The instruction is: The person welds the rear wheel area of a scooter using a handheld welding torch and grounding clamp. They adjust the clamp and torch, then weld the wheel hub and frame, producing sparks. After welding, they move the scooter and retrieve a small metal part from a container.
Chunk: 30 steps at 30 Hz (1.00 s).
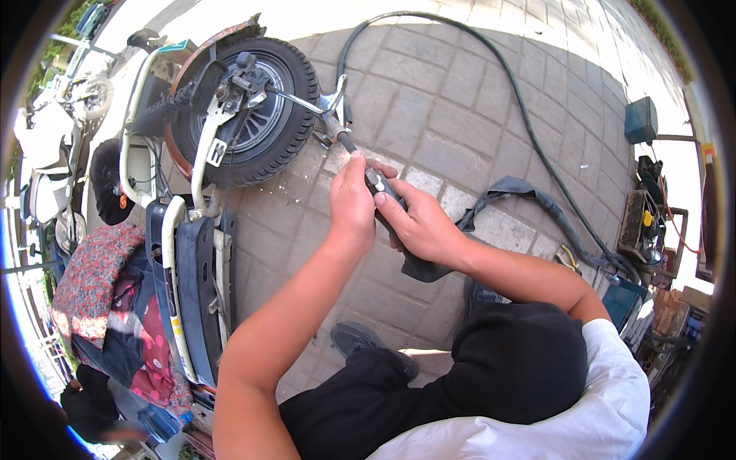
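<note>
Holding dark slim piece point(373, 179) in right hand point(418, 218), wrapped close, likely for control; steadying it with left hand point(351, 203), curled round far end. Held above paving point(429, 146), near scooter wheel point(267, 129), probably for easy reach (with slack rubber strip point(510, 186) off to right).

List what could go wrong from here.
The black piece gripped by the left hand and right hand might slip, and knuckles could knock the metal bar beside the wheel. The dark hose looping across the paving could trip someone. The limp dark strip may tangle with it where they lie close.
</note>
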Tool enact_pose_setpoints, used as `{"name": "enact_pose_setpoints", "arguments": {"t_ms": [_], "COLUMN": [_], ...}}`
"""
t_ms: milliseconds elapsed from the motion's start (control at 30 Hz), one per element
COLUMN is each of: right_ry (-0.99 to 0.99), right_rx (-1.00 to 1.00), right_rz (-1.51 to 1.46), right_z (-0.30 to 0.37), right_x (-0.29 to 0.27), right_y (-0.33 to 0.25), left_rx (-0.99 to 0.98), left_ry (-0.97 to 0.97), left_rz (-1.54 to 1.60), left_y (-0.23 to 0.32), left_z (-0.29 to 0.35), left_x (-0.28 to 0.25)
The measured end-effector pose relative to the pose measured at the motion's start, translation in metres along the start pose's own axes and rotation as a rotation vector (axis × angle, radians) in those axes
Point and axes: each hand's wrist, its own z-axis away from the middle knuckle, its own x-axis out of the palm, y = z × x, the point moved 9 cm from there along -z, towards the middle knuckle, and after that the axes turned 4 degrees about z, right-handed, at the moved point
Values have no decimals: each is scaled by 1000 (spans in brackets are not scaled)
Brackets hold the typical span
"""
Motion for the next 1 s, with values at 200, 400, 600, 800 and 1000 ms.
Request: {"name": "enact_pose_setpoints", "arguments": {"t_ms": [200, 400, 600, 800, 1000], "right_ry": [12, 28, 36, 23, 11], "right_rx": [-44, -50, -54, -38, -28], "right_rz": [-28, -12, 18, 9, 23], "right_z": [-7, -10, -10, -9, -8], "right_x": [1, 1, 0, 1, 2], "right_y": [-7, -9, -10, -8, -8], "left_rx": [13, 8, -7, -13, -16], "left_ry": [12, 14, 25, 36, 24], "left_rz": [-8, -20, 0, 16, 0], "left_y": [9, 9, 11, 11, 9], "left_z": [-5, -8, -6, -4, -4], "left_x": [0, -3, 0, 1, -1]}}
